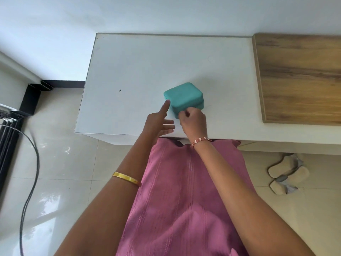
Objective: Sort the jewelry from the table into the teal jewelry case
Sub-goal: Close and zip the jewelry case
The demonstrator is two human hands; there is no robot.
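Note:
The teal jewelry case point(183, 96) stands closed on the white table point(140, 71), near its front edge. My right hand point(193, 120) is at the case's near side, fingers curled and pinching at the seam; what exactly they pinch is hidden. My left hand point(159, 120) hovers just left of the case with fingers straight, the index fingertip at the case's left corner. No loose jewelry shows on the table.
A wooden board point(299, 76) covers the table's right part. A pair of slippers point(286, 174) lies on the tiled floor at right. A black cable point(31, 163) runs down the floor at left. A small dark speck point(120, 90) marks the tabletop.

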